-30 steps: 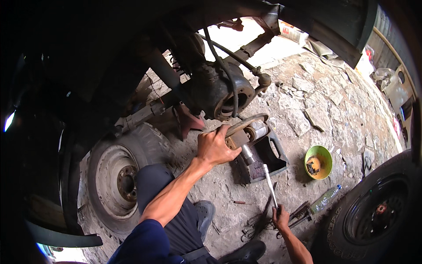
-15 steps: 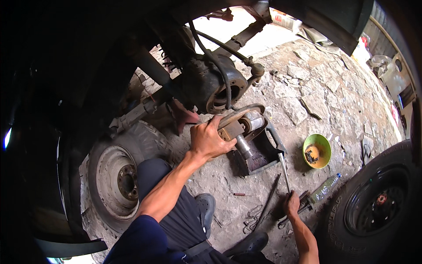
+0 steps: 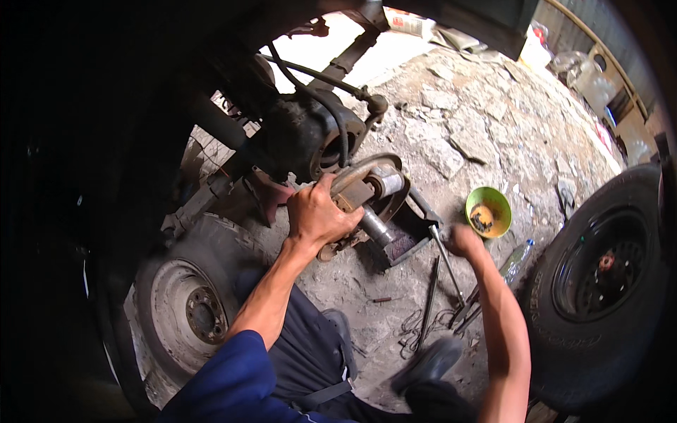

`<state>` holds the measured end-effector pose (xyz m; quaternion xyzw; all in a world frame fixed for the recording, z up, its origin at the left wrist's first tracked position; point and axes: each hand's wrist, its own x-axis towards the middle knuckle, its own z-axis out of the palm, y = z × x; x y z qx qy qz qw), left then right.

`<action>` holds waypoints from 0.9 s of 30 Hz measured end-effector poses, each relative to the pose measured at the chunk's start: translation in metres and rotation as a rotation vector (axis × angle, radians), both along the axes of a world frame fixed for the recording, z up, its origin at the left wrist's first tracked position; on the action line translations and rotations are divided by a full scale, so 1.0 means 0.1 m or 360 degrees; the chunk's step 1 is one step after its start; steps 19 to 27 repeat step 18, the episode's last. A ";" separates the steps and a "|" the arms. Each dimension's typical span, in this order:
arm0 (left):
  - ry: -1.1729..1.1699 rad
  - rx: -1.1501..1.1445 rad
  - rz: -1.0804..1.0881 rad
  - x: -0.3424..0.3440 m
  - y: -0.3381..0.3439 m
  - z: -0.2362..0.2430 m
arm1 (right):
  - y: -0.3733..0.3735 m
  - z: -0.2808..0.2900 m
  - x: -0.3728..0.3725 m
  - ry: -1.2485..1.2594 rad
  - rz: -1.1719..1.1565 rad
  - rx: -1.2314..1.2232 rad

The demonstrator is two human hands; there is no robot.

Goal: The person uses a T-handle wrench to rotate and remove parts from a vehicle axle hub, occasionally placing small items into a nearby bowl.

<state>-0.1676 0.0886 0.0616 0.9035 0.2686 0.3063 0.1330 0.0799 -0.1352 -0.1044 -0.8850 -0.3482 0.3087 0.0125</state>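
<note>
My left hand [image 3: 317, 217] is wrapped round a heavy metal steering knuckle [image 3: 352, 196]. It has a curved rim and a shiny spindle [image 3: 376, 227] pointing down over a dark cut-open container [image 3: 412, 253]. Behind it, the dark axle housing [image 3: 296, 137] has a round open end with a hose hanging across it. My right hand [image 3: 465, 241], smeared by motion, is beside the upper end of a long silver bar-like wrench [image 3: 449, 266]. Its fingers do not show clearly. The wrench slants from the container's edge down to the ground.
A green bowl [image 3: 497, 199] with small dark parts stands beyond my right hand. A plastic bottle [image 3: 518, 261] lies near a big tyre [image 3: 550, 317]. Another wheel [image 3: 185, 299] is at my left. A dark rod [image 3: 429, 303] and wire lie on the broken stone ground.
My right hand has gone from the wrench's lower end up and away to its upper end, letting go of the lower end. My left hand keeps its grip on the knuckle. The view has shifted.
</note>
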 end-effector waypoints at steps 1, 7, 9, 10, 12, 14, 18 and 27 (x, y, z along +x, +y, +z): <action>0.0017 -0.0001 0.0028 -0.03 0.01 -0.04 | 0.30 0.24 -0.11 0.0122 -0.0105 0.0311; -0.0044 -0.0098 0.0062 -0.05 -0.03 -0.10 | 0.86 1.08 -0.85 0.0848 -0.0021 0.0648; -0.0113 -0.0128 0.0039 0.00 -0.07 -0.05 | 0.92 0.82 -0.91 0.0905 -0.0244 0.0825; -0.0084 -0.0116 0.0089 -0.02 -0.07 -0.02 | 0.98 0.73 -0.96 0.0937 -0.0197 0.0882; -0.0081 -0.0106 0.0097 -0.02 -0.07 -0.04 | 1.02 0.56 -1.05 0.0974 -0.0111 0.1036; -0.0096 -0.0080 0.0109 -0.05 -0.04 -0.07 | 1.08 0.64 -1.18 0.0972 -0.0104 0.1009; 0.0039 -0.0117 0.0179 -0.06 -0.06 -0.01 | 1.20 0.74 -1.08 0.0958 -0.0014 0.0732; 0.0039 -0.0117 0.0179 -0.06 -0.06 -0.01 | 1.20 0.74 -1.08 0.0958 -0.0014 0.0732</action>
